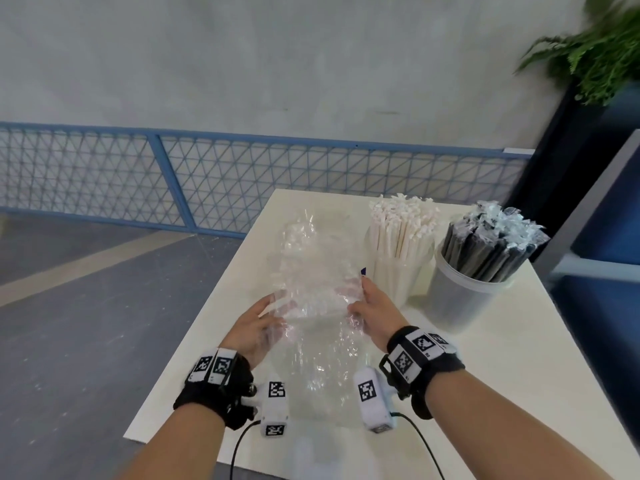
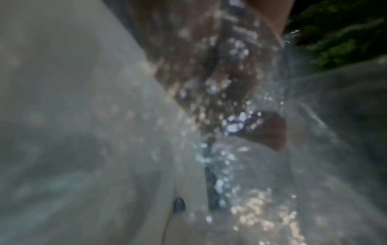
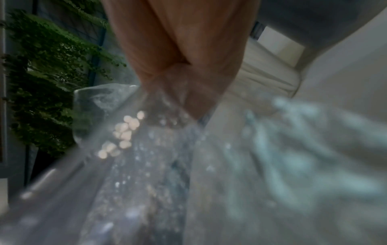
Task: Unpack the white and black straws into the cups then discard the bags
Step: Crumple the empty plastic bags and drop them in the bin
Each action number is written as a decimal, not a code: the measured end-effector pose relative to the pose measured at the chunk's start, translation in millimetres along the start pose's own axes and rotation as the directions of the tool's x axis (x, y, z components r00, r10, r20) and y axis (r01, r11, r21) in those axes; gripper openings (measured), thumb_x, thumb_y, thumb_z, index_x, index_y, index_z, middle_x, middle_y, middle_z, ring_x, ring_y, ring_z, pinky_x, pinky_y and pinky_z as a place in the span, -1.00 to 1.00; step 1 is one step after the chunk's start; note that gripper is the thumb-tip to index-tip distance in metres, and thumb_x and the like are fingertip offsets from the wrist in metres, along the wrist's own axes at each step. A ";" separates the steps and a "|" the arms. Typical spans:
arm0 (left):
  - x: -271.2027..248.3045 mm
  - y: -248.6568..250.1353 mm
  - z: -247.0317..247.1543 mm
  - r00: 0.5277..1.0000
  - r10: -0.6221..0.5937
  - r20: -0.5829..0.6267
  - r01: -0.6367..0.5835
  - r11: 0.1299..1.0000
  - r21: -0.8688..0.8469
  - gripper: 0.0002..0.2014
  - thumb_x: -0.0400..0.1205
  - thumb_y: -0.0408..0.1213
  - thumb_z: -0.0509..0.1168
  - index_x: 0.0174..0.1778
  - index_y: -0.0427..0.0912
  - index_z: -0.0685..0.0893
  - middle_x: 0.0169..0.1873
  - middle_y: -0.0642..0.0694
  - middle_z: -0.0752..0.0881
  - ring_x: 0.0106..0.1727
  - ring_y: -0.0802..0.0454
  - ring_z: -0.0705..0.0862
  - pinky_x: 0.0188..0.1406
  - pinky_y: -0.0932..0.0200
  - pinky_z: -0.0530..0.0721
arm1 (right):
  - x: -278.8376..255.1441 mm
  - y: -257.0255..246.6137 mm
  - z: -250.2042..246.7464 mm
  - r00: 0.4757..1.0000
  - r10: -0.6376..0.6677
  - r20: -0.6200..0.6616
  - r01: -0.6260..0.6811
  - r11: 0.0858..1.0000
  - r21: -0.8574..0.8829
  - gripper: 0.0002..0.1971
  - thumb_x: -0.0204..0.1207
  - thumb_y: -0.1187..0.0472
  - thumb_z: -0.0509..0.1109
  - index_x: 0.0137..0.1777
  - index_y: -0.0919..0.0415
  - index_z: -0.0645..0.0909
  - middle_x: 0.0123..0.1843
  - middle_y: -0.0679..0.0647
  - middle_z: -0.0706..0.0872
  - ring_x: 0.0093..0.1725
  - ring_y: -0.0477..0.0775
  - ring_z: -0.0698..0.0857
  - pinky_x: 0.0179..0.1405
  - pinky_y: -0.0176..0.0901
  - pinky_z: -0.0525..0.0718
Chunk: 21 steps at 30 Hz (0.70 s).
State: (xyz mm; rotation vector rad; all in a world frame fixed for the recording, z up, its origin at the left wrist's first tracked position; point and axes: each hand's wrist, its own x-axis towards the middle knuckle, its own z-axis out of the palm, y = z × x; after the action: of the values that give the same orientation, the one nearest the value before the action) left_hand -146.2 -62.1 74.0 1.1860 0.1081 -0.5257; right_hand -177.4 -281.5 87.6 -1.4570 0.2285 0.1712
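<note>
So I've got the clear plastic bag (image 1: 313,289) held up between both hands over the white table (image 1: 502,358), crinkly and see-through, nothing I can make out left inside it. My left hand (image 1: 254,329) grips its left edge with fingers curled into the plastic, and my right hand (image 1: 372,311) pinches the right edge, thumb and fingers closed on the film; both wrist views are mostly blurry plastic with a bit of finger showing through. Just past my right hand stands a clear cup (image 1: 398,271) packed with upright white straws (image 1: 401,226), paper-wrapped ends fanned out on top. Further right of that, touching or nearly so, a second clear cup (image 1: 464,299) holds the black straws (image 1: 495,244), leaning a bit, in clear wrappers. Beyond the table's far edge there's a grey floor (image 1: 86,271), a blue mesh fence (image 1: 207,174) along a pale concrete wall (image 1: 277,64), and off to my far right a green plant (image 1: 595,50) above a dark blue cabinet (image 1: 602,237).
</note>
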 end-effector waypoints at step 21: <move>-27.9 -29.1 65.4 0.972 -0.228 -0.062 0.221 0.970 -0.098 -0.75 0.28 -0.43 0.45 -0.73 -0.15 0.74 -0.65 -0.06 0.72 -0.63 0.13 0.70 -0.68 0.29 0.64 | -75.8 20.7 -64.8 0.933 0.357 -0.046 -0.304 0.850 0.431 -0.52 0.64 -0.19 0.05 0.04 0.11 0.68 -0.10 0.12 0.71 -0.09 0.31 0.67 -0.22 0.04 0.75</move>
State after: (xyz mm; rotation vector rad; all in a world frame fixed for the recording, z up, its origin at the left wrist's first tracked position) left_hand -196.0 -119.7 84.2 1.1099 0.3286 -0.6696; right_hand -259.1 -341.9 80.8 -0.9901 0.5870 0.2935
